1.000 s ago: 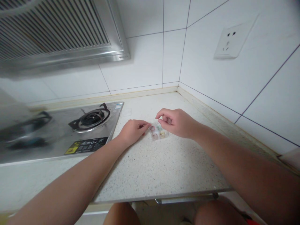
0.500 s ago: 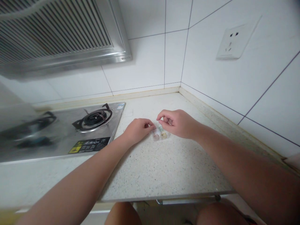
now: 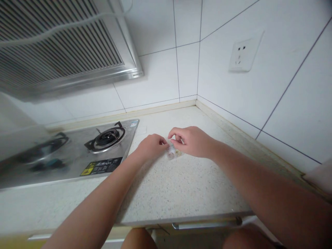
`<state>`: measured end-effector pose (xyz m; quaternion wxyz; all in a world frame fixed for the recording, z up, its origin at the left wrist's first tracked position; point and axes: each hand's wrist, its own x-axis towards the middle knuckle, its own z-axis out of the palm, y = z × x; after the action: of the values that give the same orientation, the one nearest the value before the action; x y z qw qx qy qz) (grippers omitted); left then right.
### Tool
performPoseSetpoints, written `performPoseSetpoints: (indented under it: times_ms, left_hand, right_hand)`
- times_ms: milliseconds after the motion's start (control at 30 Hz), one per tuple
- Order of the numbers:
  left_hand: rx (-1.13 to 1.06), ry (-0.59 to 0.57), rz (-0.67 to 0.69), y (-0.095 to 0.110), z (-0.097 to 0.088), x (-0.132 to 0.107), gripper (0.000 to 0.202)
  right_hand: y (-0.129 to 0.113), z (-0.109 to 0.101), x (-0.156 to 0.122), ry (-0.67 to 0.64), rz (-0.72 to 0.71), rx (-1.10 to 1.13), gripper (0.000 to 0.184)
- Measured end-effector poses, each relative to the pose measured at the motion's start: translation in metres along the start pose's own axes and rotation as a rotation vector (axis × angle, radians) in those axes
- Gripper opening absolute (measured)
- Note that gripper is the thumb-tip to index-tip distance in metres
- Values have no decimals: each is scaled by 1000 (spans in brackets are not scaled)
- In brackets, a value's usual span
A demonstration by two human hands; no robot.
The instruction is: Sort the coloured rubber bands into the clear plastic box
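Observation:
A small clear plastic case [image 3: 171, 155] with compartments lies on the speckled countertop. Small pale and yellowish items show inside it, too blurred to name. At its left side, my left hand [image 3: 153, 146] has thumb and fingers closed on the edge of the case. My right hand [image 3: 190, 141] hovers over the right and far part of the case, its thumb and index finger curled close together in a pinch. Whatever may be between those fingertips is too small to make out. Part of the case is hidden behind the right hand.
A steel gas hob [image 3: 103, 147] is set into the counter [image 3: 186, 186] on the left, under a range hood [image 3: 77, 52] with a pale cable across it. White tiled walls meet behind, with a socket [image 3: 240, 55] on the right. A drawer handle [image 3: 207, 224] runs below the front edge.
The camera view has shifted slightly. My right hand has moved a little left, closer to my left hand and further over the case. My left hand keeps its place on the case.

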<state>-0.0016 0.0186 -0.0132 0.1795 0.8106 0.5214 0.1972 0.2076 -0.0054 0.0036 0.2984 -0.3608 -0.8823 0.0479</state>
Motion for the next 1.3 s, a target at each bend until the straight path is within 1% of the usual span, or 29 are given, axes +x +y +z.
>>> performPoseSetpoints:
  times_ms: [100,200,367,500,600,700,767,967,1200,1300]
  left_hand:
    - [-52,-21,13,-3,-1,2,26]
    - [-100,-44,-2,-7,-2,4,25]
    - [-85,-70,-15,-8,-2,5,23]
    - [-50,-33,-6,-6,-6,6,24]
    - [-58,30,14,-5,-8,7,31]
    - [-136,86,61,-2,-3,9,34]
    - [-188,98,70,0,2,9,33]
    - [-281,90,16,1,18,11,33]
    - [-245,56,57,-1,21,10,38]
    - [-226,73,51,-1,19,10,36]
  right_hand:
    - [-1,-2,1,-11,19,-18,19]
    - [-1,-2,1,-20,19,-35,19]
    - [0,-2,1,-24,16,-38,18]
    - [0,-3,0,-11,28,-7,18]
    - [1,-4,1,16,37,25,18]
    - [2,-4,2,49,39,34,16]
    - [2,-4,2,69,39,37,15]
    - [3,-5,3,96,60,32,14]
    - [5,-3,4,64,67,-28,14]
    - [8,-2,3,55,70,-41,14]
